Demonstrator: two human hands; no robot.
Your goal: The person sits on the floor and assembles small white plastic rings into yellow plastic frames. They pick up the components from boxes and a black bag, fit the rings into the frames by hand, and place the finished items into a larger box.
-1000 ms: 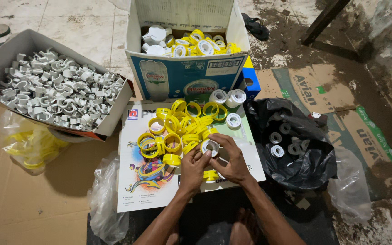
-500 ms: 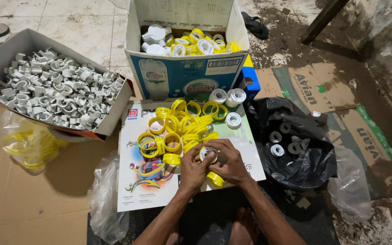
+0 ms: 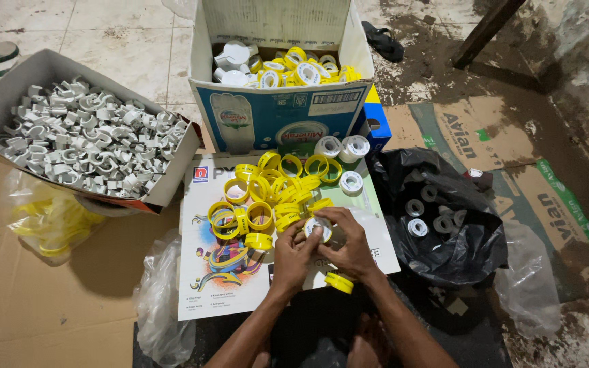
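Head view looks down on both hands meeting over a printed card sheet (image 3: 240, 286) on the floor. Left hand (image 3: 293, 255) and right hand (image 3: 350, 247) together pinch a small white roll with a yellow rim (image 3: 318, 227), fingers curled around its edge; the roll sits between the fingertips, just above the sheet's middle. A yellow cap (image 3: 339, 282) lies on the sheet just below the right wrist.

Beside the hands, to the upper left, a heap of yellow rings (image 3: 267, 194) covers the sheet. Three white rolls (image 3: 342, 153) lie at the sheet's top edge, close to a blue-printed carton (image 3: 277, 116) that holds more white and yellow pieces. To the left, an open grey box (image 3: 15, 88) is full of white clips (image 3: 83, 140). Under it, a clear bag with yellow parts (image 3: 49, 221) rests on flat cardboard (image 3: 28, 307). To the right of the sheet, a black bag (image 3: 444, 266) lies open with a few white rolls inside. A clear plastic bag (image 3: 161, 307) lies crumpled by the left forearm, another past the black bag.
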